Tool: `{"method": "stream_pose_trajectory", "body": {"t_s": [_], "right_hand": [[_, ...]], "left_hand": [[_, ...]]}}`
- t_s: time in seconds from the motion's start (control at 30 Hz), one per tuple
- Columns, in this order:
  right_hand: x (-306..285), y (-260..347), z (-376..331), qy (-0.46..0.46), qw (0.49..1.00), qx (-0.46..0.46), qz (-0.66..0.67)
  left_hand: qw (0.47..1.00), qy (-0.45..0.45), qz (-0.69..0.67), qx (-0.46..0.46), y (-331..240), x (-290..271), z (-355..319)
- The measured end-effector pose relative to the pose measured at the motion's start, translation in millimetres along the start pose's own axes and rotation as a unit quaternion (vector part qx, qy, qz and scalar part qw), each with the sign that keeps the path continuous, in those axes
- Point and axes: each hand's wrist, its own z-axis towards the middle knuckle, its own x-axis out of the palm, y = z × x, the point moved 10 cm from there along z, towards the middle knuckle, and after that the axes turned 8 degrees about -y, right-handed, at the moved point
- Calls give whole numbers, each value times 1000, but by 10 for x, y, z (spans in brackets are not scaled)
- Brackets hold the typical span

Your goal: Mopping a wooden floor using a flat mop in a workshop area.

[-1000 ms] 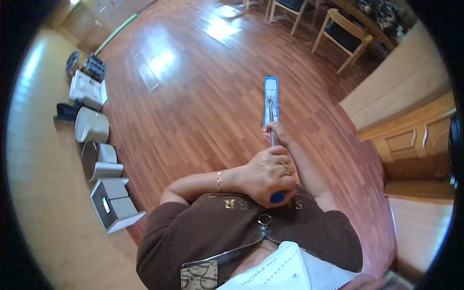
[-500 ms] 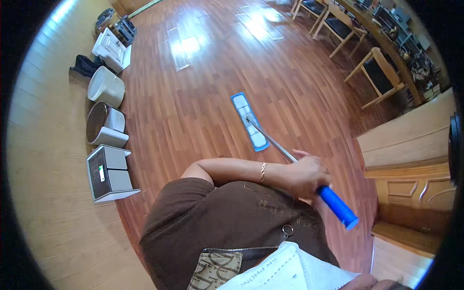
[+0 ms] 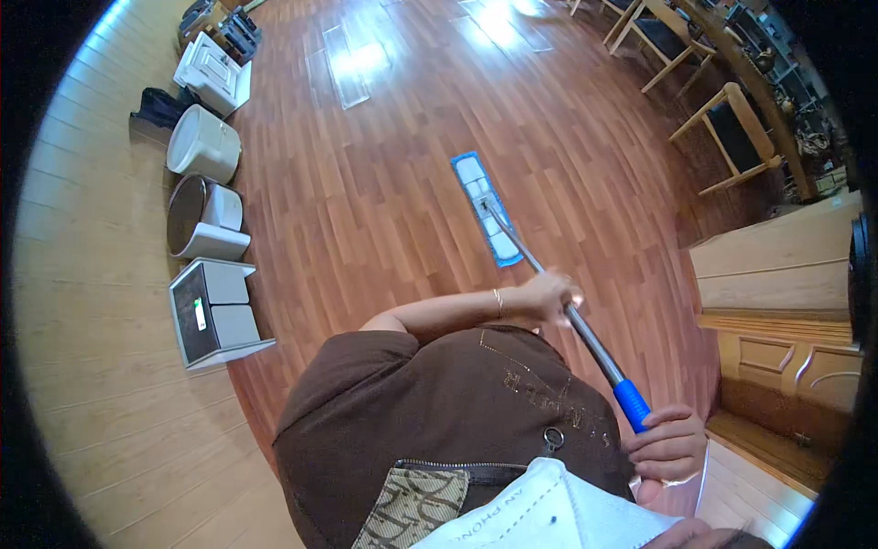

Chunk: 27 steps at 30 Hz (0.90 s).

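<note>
Slanting mop, head toward upper left, blue handle lower right

Brown short-sleeved top, gold bracelet.

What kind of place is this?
Probably a room in a home, maybe a dining area, though it could be a small office. You can see wooden chairs beside a cluttered long table, a wood-look floor, and a round white container by the wall.
</note>
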Motion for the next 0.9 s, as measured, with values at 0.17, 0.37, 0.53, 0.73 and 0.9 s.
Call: {"method": "stream_pose_trajectory", "body": {"t_s": [0.17,0.37,0.53,0.73,0.9], "right_hand": [[60,55,156,3,997,-47,66],[78,2,413,15,991,-66,119],[257,-215,442,57,938,-71,336],[1178,-989,607,161,895,24,415],[1929,-1586,526,119,869,205,435]], "left_hand": [[991,-102,38,-77,609,-30,-173],[976,-181,93,-80,487,-380,-586],[960,-205,113,-151,429,-611,-1350],[902,-296,198,-243,885,-1073,-2477],[845,-311,247,-358,1397,-1214,-3388]]}}
